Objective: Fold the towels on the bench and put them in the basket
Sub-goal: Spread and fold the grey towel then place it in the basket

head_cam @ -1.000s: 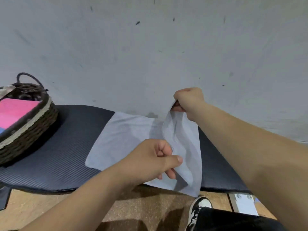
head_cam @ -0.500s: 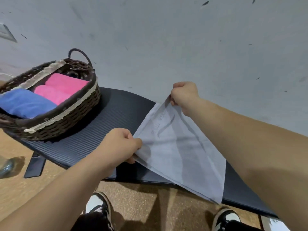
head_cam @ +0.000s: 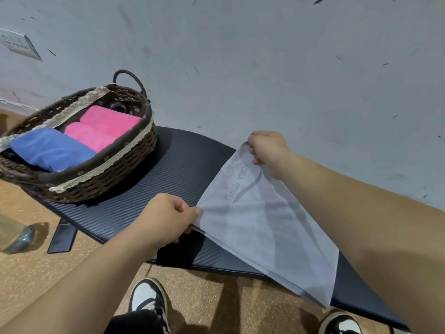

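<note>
A pale grey towel [head_cam: 265, 227] with faint lettering is doubled over and held just above the black bench [head_cam: 183, 169]. My left hand [head_cam: 168, 218] pinches its near left corner. My right hand [head_cam: 269, 150] grips the far left corner close to the wall. The towel's right end droops over the bench's front edge. A dark wicker basket [head_cam: 101, 179] with a lace-trimmed rim sits on the bench's left end. Inside it lie a folded blue towel [head_cam: 50, 150] and two folded pink towels [head_cam: 103, 128].
A grey wall [head_cam: 265, 68] runs right behind the bench, with a socket plate [head_cam: 16, 44] at upper left. Below lie a speckled tan floor [head_cam: 212, 300], my black-and-white shoes [head_cam: 149, 300], and a clear bottle [head_cam: 16, 237] at the far left.
Both hands carried the towel's right side across to the left, doubling it over. My view swung left and down, so the basket and its towels now show fully.
</note>
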Motion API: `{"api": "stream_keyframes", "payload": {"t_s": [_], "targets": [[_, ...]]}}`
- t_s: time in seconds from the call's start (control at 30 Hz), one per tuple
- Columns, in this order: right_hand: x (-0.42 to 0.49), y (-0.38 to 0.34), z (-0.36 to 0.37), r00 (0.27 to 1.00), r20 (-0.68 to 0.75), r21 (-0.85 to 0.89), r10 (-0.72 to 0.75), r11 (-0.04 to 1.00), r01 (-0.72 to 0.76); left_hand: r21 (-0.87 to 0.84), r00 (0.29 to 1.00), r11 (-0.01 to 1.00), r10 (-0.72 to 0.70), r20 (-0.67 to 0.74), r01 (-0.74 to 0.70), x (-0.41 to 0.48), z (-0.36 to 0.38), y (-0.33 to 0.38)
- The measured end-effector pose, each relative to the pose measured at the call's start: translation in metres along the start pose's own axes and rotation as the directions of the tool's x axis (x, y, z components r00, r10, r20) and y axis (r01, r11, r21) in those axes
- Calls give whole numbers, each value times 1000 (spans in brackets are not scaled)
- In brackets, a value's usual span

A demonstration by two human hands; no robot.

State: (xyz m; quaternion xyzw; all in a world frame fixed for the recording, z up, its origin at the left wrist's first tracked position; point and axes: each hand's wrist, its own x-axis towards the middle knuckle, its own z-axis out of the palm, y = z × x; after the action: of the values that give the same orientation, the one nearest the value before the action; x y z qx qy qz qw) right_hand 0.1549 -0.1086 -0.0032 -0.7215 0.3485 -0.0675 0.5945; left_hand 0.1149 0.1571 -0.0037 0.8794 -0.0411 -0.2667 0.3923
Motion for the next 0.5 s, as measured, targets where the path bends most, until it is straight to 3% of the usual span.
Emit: {"api": "stream_keyframes", "payload": {"t_s": [0.5], "targets": [[9,10,13,999,21,57,-45,997,44,74,1000,997,-8,-26,10,4,0,-4]]}}
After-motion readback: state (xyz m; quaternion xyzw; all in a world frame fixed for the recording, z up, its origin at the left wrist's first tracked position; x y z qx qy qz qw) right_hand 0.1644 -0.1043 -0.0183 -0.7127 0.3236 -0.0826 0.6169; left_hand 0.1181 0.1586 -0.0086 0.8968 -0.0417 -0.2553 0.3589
